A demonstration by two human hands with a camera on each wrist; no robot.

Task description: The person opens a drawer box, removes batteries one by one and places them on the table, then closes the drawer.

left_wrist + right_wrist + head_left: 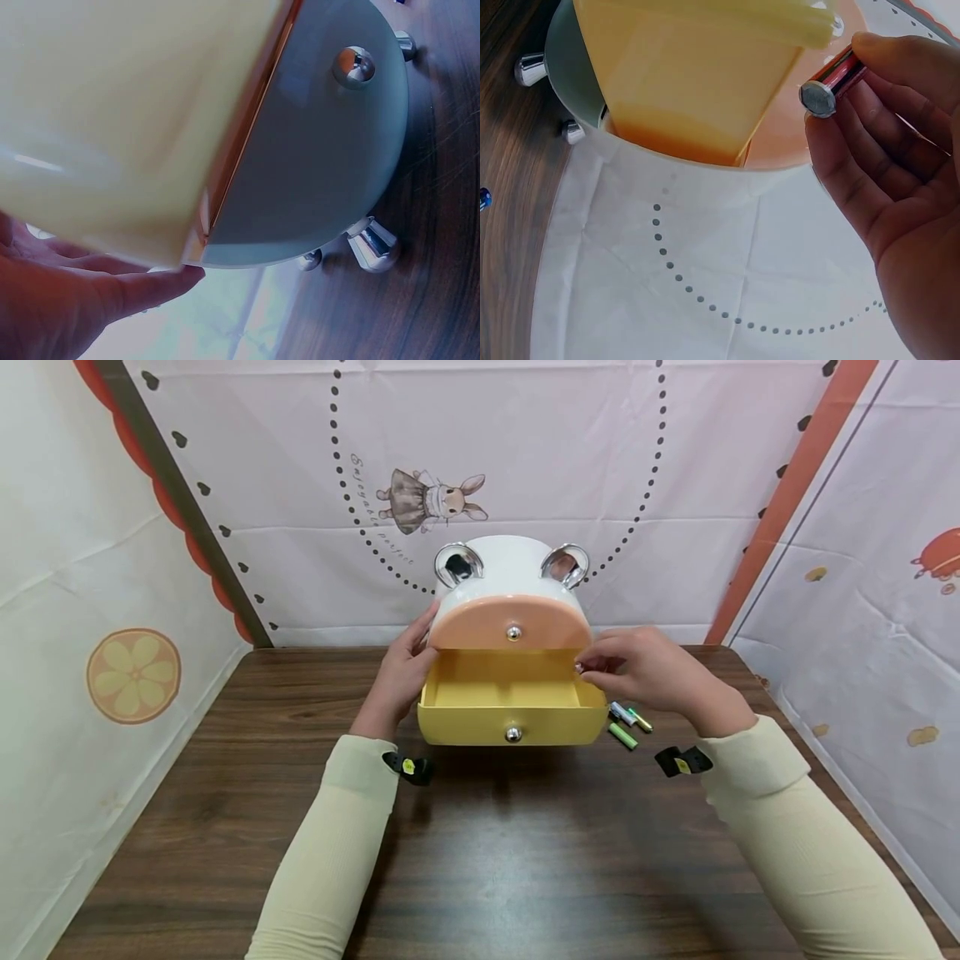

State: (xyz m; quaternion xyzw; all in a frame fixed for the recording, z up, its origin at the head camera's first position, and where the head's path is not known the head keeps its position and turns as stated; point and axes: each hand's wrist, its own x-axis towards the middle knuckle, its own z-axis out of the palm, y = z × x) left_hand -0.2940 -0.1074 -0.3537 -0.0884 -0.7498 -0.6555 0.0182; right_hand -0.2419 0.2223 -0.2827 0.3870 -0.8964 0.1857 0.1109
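Observation:
A rounded white cabinet (pixel 510 564) with silver ears stands on the table. Its yellow drawer (pixel 465 727) is pulled out, and the inside that shows is bare. My left hand (pixel 397 675) rests along the cabinet's left side, fingers extended and thumb at the front edge beside the drawer. Between thumb and fingertips, my right hand (pixel 645 668) pinches a red-and-black battery (pixel 832 84), its flat silver end showing in the right wrist view. That hand is just above the drawer's right edge.
Right of the cabinet, several batteries lie on the table, including a green battery (pixel 622 736). Above the yellow drawer sits a closed peach drawer (pixel 480 622); below it is a grey-green drawer (pixel 315 150). Printed cloth (pixel 585 443) hangs behind and at both sides.

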